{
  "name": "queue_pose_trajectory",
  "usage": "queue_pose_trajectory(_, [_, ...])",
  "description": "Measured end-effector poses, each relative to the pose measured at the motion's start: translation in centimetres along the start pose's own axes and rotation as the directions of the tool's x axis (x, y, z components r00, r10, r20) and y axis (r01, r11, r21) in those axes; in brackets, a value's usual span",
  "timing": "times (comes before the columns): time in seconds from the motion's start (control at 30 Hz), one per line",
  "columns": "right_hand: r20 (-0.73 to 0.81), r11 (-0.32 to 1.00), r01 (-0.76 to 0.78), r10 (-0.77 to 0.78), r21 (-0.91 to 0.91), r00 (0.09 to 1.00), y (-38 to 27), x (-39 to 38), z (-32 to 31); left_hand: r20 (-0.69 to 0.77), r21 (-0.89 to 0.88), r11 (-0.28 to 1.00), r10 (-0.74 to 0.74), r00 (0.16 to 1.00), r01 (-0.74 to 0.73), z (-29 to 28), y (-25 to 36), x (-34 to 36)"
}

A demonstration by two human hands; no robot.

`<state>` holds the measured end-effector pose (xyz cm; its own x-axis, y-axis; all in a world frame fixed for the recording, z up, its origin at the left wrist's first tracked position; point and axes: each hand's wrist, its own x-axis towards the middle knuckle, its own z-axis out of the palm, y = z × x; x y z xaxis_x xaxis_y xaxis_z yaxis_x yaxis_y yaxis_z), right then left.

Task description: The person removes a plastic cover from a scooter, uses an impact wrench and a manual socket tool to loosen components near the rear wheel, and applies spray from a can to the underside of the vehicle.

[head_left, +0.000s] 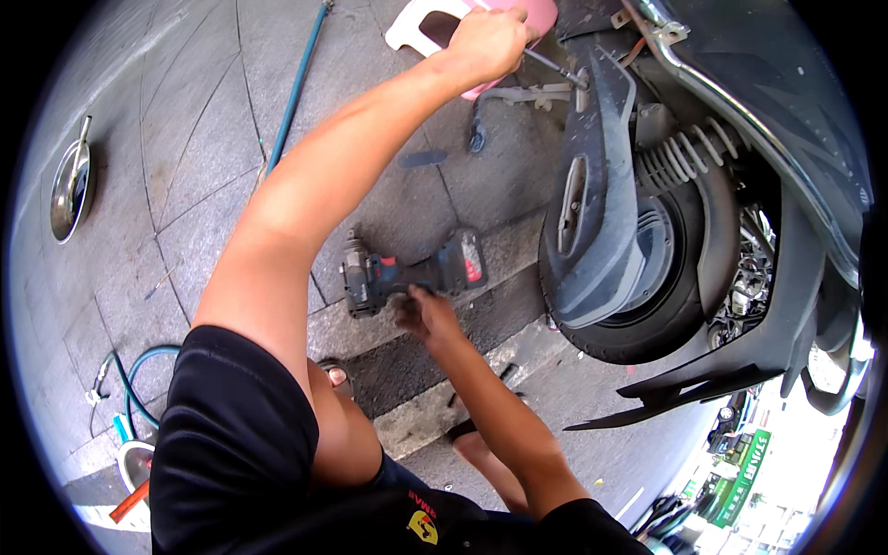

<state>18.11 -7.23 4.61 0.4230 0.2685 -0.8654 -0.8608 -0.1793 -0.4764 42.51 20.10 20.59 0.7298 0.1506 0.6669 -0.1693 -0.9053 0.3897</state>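
My left hand [490,44], at the top centre, grips a slim metal tool [550,67], whose far end meets the dark plastic housing [597,185] beside the scooter's rear wheel [592,342]. Lower down, my right hand [424,314] is at the handle of a black-and-red cordless power tool [462,259] lying sideways over the paving. Its fingers are blurred, so their grip is unclear. A coiled spring [684,157] and silver-and-black bodywork frame the wheel's right side.
Behind my left hand is a pink-and-white stool [416,26]. A blue hose [296,92], a metal bowl [69,199] with a handled item, and coiled hoses [139,388] lie leftward. Stone steps [388,370] run under me. A street with a green sign [745,476] shows lower right.
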Motion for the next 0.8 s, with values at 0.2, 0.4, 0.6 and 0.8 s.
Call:
queue_pose_trajectory(0.2, [0.055, 0.834, 0.552, -0.552, 0.026, 0.832, -14.3, -4.7, 5.7, 0.037, 0.073, 0.996, 0.041, 0.998, -0.043, -0.7, 0.1, -0.3])
queue_pose_trajectory(0.4, [-0.190, 0.762, 0.617, -0.588, 0.196, 0.786, -31.5, 0.6, 9.9, 0.026, 0.051, 0.999, 0.013, 1.000, -0.015, -0.8, 0.7, -0.2])
queue_pose_trajectory(0.6, [-0.040, 0.776, 0.576, -0.587, 0.258, 0.808, -36.5, 2.2, 8.9, 0.050, 0.042, 0.999, -0.007, 0.999, 0.005, -0.9, 1.5, -0.2])
queue_pose_trajectory(0.8, [0.163, 0.779, 0.579, -0.621, 0.242, 0.767, -38.0, 3.9, 9.2, -0.201, 0.021, 0.991, 0.131, 0.971, -0.130, -2.3, -0.1, -0.6])
